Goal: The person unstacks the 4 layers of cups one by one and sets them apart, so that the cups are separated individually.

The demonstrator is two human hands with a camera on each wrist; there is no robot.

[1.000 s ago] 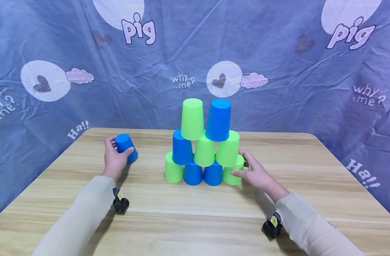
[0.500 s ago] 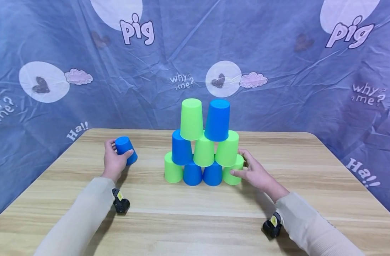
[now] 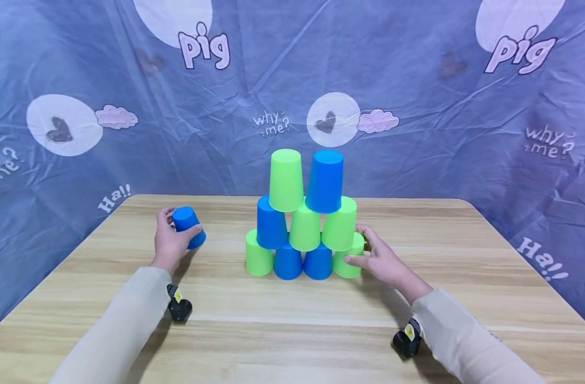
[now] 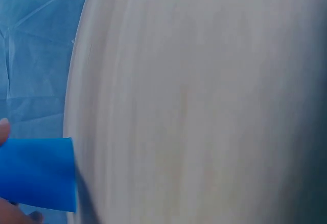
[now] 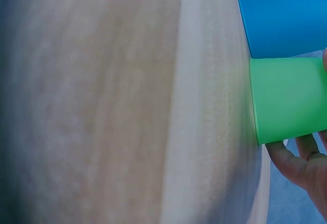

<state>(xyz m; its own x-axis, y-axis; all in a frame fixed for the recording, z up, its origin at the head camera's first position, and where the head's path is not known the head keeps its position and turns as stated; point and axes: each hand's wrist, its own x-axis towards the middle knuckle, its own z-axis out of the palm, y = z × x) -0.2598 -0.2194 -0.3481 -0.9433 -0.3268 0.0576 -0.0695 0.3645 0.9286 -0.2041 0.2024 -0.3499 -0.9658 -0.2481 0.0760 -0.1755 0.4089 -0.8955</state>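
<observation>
My left hand [image 3: 171, 242] grips an upside-down blue cup [image 3: 186, 224] at the left of the table, thumb on its near side. That cup leans slightly; in the left wrist view its rim is close to the tabletop, and I cannot tell if it touches. My right hand [image 3: 383, 258] holds the green cup [image 3: 346, 265] at the right end of a pyramid's bottom row. Its thumb lies on the front, with fingers round the far side, partly hidden. Above stand three cups, blue, green [image 3: 305, 228] and green, topped by a green cup [image 3: 286, 180] and a blue cup [image 3: 325, 182].
The bottom row continues left with two blue cups [image 3: 288, 262] and a green cup [image 3: 259, 256]. All stand upside down on a wooden table [image 3: 273, 341]. A printed blue cloth [image 3: 254, 64] hangs behind the table and along its sides.
My left hand has lowered the blue cup slightly. The right hand keeps its hold on the green cup, and the pyramid has not changed.
</observation>
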